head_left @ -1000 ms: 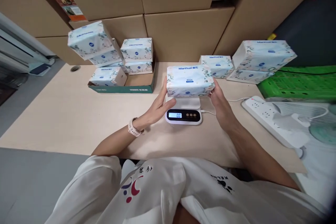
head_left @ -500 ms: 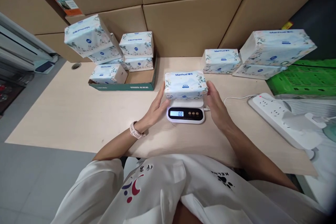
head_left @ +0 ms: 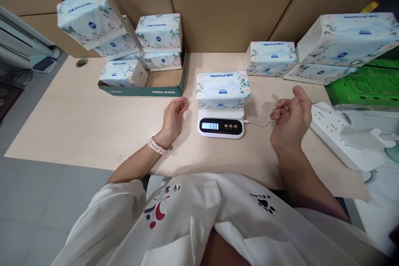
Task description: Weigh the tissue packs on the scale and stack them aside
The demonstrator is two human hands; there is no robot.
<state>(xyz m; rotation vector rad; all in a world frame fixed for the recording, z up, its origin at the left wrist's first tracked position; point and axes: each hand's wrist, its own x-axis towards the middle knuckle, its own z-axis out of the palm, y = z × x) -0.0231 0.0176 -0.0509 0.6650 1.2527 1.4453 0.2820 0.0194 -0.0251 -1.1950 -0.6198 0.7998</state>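
A pack of tissues (head_left: 223,91) in floral wrapping rests on the white digital kitchen scale (head_left: 221,126), whose lit display reads about 53.3. To the left of the pack, my left hand (head_left: 173,117) is apart from it, fingers loosely extended and holding nothing. My right hand (head_left: 291,118) is off to the right of the scale, palm turned up and fingers partly curled, with nothing in it. Close by its fingertips runs the white cable (head_left: 264,124) that plugs into the scale's right side.
On the left, several tissue packs (head_left: 158,33) are piled in and around a shallow green-edged carton (head_left: 140,91). More packs (head_left: 270,58) stand at the back right beside green packaging (head_left: 361,87). A power strip (head_left: 336,133) lies at the right; cardboard boxes (head_left: 224,12) wall the back.
Both hands have let go of the tissue pack and moved apart, left and right. The scale's display went from 0.0 to about 53.3. The camera view has shifted slightly.
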